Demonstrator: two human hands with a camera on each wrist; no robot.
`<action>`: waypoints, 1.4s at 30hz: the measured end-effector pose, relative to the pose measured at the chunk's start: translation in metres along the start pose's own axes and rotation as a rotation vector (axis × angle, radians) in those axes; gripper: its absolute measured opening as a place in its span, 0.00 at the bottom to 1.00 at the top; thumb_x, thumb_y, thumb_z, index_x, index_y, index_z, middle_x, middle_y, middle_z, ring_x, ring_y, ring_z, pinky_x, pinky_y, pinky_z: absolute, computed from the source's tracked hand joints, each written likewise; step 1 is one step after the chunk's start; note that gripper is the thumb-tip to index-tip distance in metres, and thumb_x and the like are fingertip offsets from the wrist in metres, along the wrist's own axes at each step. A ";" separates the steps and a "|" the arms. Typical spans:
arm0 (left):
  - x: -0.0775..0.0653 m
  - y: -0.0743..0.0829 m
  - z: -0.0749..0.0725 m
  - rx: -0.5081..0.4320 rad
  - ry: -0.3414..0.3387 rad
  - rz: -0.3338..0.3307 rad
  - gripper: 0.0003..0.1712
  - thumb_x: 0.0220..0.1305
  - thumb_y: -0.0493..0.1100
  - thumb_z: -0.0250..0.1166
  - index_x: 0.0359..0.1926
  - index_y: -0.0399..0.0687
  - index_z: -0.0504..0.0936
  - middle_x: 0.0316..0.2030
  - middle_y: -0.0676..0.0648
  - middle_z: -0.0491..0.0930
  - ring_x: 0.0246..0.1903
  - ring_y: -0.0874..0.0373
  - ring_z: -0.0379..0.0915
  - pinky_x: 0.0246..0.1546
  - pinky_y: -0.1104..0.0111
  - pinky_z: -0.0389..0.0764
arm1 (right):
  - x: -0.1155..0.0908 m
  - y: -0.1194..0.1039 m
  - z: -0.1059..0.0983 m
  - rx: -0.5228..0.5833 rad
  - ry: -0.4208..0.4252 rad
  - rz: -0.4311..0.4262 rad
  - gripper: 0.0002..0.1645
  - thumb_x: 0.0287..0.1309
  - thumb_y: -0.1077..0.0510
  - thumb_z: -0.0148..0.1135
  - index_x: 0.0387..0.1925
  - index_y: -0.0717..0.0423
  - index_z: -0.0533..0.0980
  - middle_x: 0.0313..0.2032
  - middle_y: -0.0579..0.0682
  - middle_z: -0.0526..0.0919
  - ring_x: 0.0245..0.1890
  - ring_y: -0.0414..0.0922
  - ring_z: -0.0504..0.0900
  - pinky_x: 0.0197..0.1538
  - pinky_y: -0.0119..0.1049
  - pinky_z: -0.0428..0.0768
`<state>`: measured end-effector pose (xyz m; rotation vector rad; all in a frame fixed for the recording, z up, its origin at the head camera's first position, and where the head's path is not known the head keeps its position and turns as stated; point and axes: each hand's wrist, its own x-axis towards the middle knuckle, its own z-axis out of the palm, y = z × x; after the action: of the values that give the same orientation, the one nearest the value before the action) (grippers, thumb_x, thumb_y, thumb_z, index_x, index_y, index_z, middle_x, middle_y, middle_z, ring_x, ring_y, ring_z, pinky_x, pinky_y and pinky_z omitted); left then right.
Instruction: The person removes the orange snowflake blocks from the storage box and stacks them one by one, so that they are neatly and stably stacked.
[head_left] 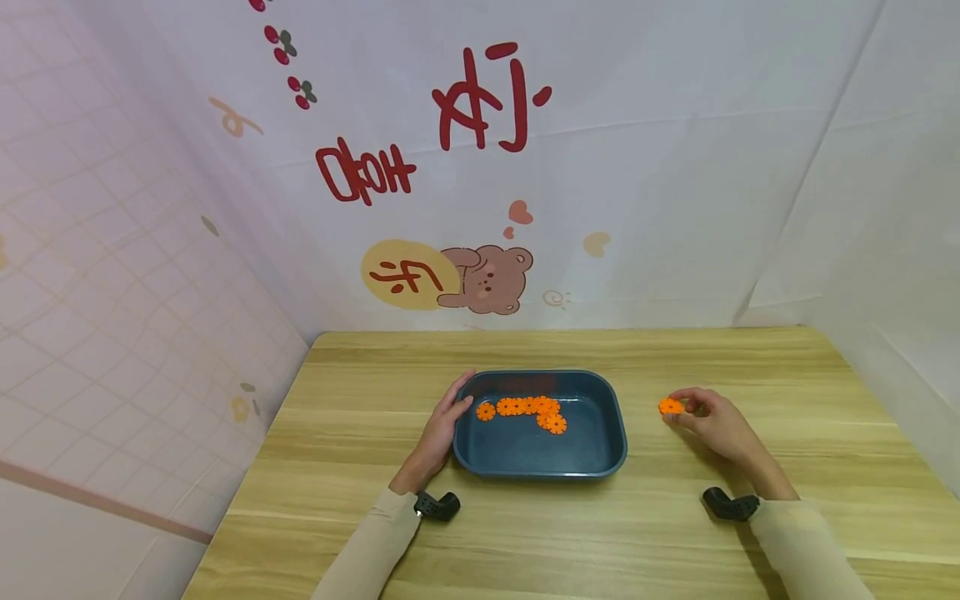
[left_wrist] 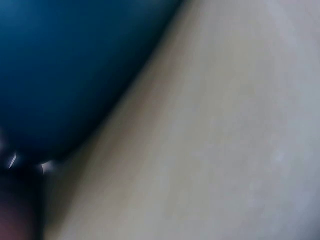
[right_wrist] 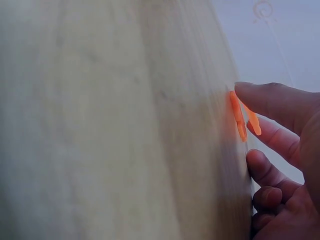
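Pinching an orange notched disc between thumb and fingertips, the right hand is clamped on its piece to the right of the blue-grey rectangular tray, apart from it. The right wrist view shows two orange edges in that pinch; whether they belong to one disc or two, I cannot tell. The left hand grips the tray's left side, thumb over the rim and fingers along the outer wall.

The likeliest mishap, I judge, is the disc slipping, since only its thin edge seems held; a loosened pinch could drop it onto the wood-grain table. Pulling or tipping the tray from the left could slide the loose-looking discs inside.

Being round, the held disc has no real long axis; it lies nearly edge-on to the right wrist camera, its edges running steeply up and down there. In the tray, a row of orange discs runs left to right and bends towards the person at its right end, with a lone disc just beyond its left end. The tray's long axis also runs left to right.
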<state>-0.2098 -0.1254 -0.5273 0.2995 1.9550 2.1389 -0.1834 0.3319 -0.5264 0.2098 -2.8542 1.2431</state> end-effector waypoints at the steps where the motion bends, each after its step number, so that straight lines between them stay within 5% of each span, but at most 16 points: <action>1: 0.000 0.000 0.000 0.000 -0.001 -0.001 0.29 0.78 0.45 0.47 0.77 0.51 0.57 0.76 0.54 0.51 0.75 0.54 0.45 0.73 0.54 0.49 | 0.000 0.000 0.000 -0.005 0.003 -0.003 0.20 0.60 0.55 0.69 0.51 0.61 0.79 0.36 0.53 0.76 0.33 0.41 0.69 0.35 0.32 0.67; 42: 0.001 -0.001 -0.002 -0.010 -0.011 -0.007 0.30 0.77 0.48 0.48 0.76 0.52 0.58 0.77 0.53 0.51 0.75 0.54 0.45 0.74 0.53 0.48 | 0.001 -0.002 -0.002 -0.031 -0.011 0.007 0.23 0.60 0.54 0.69 0.52 0.63 0.78 0.36 0.52 0.75 0.35 0.42 0.69 0.38 0.32 0.67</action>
<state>-0.2109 -0.1269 -0.5284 0.3011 1.9362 2.1372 -0.1838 0.3316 -0.5236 0.2073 -2.8842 1.2010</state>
